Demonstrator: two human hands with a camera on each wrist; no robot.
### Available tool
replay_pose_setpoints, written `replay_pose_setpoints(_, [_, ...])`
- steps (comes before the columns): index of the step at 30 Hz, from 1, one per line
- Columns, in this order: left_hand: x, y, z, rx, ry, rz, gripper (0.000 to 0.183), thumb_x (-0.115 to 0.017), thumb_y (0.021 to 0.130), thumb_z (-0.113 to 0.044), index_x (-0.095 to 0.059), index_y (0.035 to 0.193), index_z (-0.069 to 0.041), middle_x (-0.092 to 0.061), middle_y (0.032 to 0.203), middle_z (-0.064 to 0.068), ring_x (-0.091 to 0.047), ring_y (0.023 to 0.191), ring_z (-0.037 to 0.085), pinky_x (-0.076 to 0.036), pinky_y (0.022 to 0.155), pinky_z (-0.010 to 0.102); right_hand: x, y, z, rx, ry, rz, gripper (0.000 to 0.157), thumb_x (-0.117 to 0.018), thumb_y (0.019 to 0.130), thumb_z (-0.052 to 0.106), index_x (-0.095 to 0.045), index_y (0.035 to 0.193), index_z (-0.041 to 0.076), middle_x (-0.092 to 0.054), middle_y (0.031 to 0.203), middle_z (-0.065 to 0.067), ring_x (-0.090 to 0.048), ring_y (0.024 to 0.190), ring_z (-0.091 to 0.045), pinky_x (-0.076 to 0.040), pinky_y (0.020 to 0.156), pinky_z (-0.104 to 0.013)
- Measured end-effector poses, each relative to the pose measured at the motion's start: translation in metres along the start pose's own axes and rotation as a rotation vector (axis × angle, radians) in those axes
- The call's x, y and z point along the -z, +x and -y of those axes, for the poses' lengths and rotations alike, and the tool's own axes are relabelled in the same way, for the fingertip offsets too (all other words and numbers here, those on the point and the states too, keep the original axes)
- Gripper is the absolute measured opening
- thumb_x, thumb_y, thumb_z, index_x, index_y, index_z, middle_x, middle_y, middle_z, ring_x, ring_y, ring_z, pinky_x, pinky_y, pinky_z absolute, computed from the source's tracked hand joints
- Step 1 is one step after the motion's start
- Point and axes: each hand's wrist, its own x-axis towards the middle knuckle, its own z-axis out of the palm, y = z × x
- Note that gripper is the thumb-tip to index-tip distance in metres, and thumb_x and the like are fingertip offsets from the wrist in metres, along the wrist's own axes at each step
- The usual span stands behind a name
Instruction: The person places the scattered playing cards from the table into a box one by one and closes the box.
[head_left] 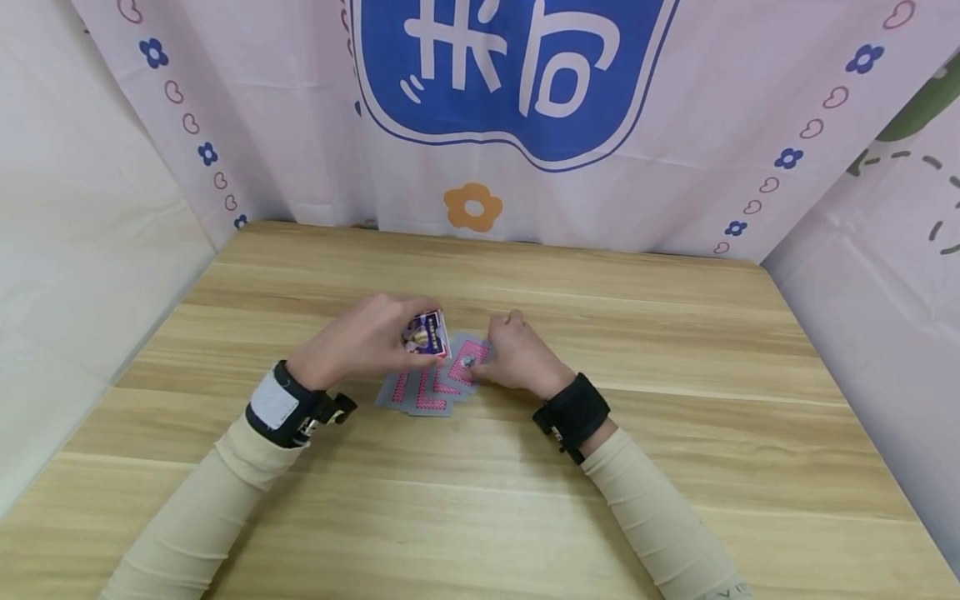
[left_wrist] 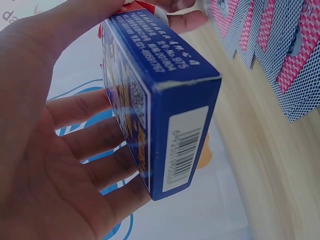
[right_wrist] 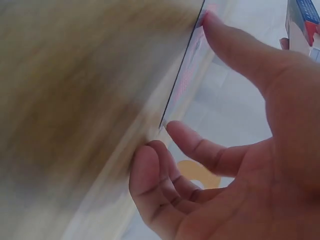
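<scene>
My left hand [head_left: 367, 337] grips a small blue playing card box [left_wrist: 165, 105] between the thumb and the fingers, clear of the tabletop. Its barcode end faces the left wrist camera, and a red and white flap shows at the other end. Pink-and-grey patterned playing cards [head_left: 431, 402] lie overlapping in a fan below the box. At the fan's right side, my right hand [head_left: 525, 354] pinches one playing card [right_wrist: 182, 82] by its edge, thumb at one end and index finger at the other. The right hand's other fingers are curled.
The wood-grain table [head_left: 675, 467] stretches out on both sides of the hands. A white cloth [head_left: 300, 150] with a blue emblem hangs along the back edge, and pale cloth walls [head_left: 82, 217] flank the table.
</scene>
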Motion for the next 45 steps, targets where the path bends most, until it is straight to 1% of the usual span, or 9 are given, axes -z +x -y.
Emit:
replay_pose_setpoints(3, [0.0, 0.0, 0.0, 0.003, 0.0, 0.003, 0.058, -0.078, 0.073, -0.041, -0.057, 0.117, -0.008, -0.064, 0.088, -0.001, -0.059, 0.068, 0.006, -0.052, 0.053, 0.024, 0.002, 0.001, -0.001, -0.016, 0.015, 0.019, 0.056, -0.079, 0.068, 0.048, -0.055, 0.085, 0.0, -0.046, 0.087, -0.011, -0.046, 0.065, -0.019, -0.039, 0.05, -0.029])
replay_pose_setpoints(9, [0.001, 0.0, 0.0, 0.003, -0.006, 0.002, 0.057, -0.078, 0.073, -0.041, -0.057, 0.115, -0.01, -0.063, 0.086, -0.003, -0.059, 0.067, 0.007, -0.052, 0.052, 0.023, 0.005, 0.002, -0.003, -0.056, 0.1, 0.084, 0.04, -0.083, 0.069, 0.037, -0.058, 0.073, 0.005, -0.042, 0.058, 0.003, -0.038, 0.049, -0.011, -0.031, 0.043, -0.026])
replay_pose_setpoints(12, [0.0, -0.001, 0.0, 0.001, -0.008, 0.003, 0.057, -0.078, 0.073, -0.042, -0.057, 0.116, -0.01, -0.064, 0.086, -0.002, -0.06, 0.068, 0.008, -0.052, 0.053, 0.024, 0.006, 0.001, -0.002, -0.056, 0.081, 0.087, 0.033, -0.081, 0.072, 0.032, -0.06, 0.073, 0.006, -0.046, 0.061, 0.001, -0.041, 0.052, -0.013, -0.032, 0.045, -0.027])
replay_pose_setpoints(18, [-0.002, -0.002, 0.0, 0.002, -0.011, 0.005, 0.059, -0.077, 0.073, -0.043, -0.056, 0.117, -0.009, -0.065, 0.087, 0.001, -0.061, 0.068, 0.01, -0.052, 0.052, 0.025, 0.008, 0.001, -0.004, 0.03, 0.056, 0.005, 0.028, -0.078, 0.075, 0.026, -0.063, 0.091, 0.009, -0.058, 0.073, 0.0, -0.05, 0.062, -0.014, -0.04, 0.052, -0.028])
replay_pose_setpoints(24, [-0.003, -0.003, 0.001, -0.004, -0.013, 0.012, 0.058, -0.076, 0.074, -0.043, -0.057, 0.118, -0.009, -0.063, 0.087, -0.002, -0.06, 0.068, 0.007, -0.052, 0.052, 0.023, 0.023, -0.001, -0.007, 0.124, 0.397, 0.023, 0.022, -0.06, 0.087, 0.007, -0.064, 0.109, 0.007, -0.066, 0.084, -0.004, -0.053, 0.064, -0.011, -0.044, 0.057, -0.027])
replay_pose_setpoints(29, [-0.002, -0.002, 0.001, -0.015, -0.015, 0.006, 0.058, -0.075, 0.075, -0.044, -0.057, 0.117, -0.008, -0.064, 0.087, -0.001, -0.059, 0.066, 0.005, -0.052, 0.052, 0.025, 0.043, -0.006, -0.001, 0.059, 0.7, -0.089, 0.016, -0.053, 0.092, 0.008, -0.066, 0.101, 0.006, -0.056, 0.073, -0.003, -0.043, 0.057, -0.012, -0.036, 0.051, -0.025])
replay_pose_setpoints(33, [-0.002, -0.002, 0.001, -0.009, -0.016, 0.004, 0.059, -0.075, 0.075, -0.047, -0.058, 0.116, -0.007, -0.066, 0.086, 0.001, -0.058, 0.064, 0.004, -0.052, 0.051, 0.025, 0.052, -0.009, 0.006, 0.013, 0.871, -0.142, 0.019, -0.052, 0.095, 0.01, -0.066, 0.105, 0.003, -0.05, 0.067, -0.004, -0.035, 0.051, -0.01, -0.033, 0.048, -0.021])
replay_pose_setpoints(40, [-0.002, -0.002, 0.001, -0.033, -0.008, -0.019, 0.059, -0.074, 0.075, -0.048, -0.059, 0.114, -0.006, -0.064, 0.082, -0.001, -0.057, 0.062, 0.003, -0.05, 0.048, 0.024, 0.05, -0.008, 0.011, 0.034, 0.884, -0.174, 0.018, -0.053, 0.095, 0.009, -0.066, 0.103, -0.001, -0.059, 0.071, -0.005, -0.036, 0.049, -0.008, -0.031, 0.044, -0.018])
replay_pose_setpoints(45, [-0.002, -0.001, 0.001, -0.035, -0.006, -0.026, 0.059, -0.073, 0.076, -0.048, -0.059, 0.117, -0.007, -0.062, 0.081, -0.005, -0.057, 0.061, 0.003, -0.05, 0.048, 0.022, 0.045, -0.009, 0.013, 0.081, 0.84, -0.211, 0.016, -0.053, 0.095, 0.008, -0.063, 0.106, 0.001, -0.047, 0.053, -0.002, -0.036, 0.043, -0.011, -0.029, 0.041, -0.021])
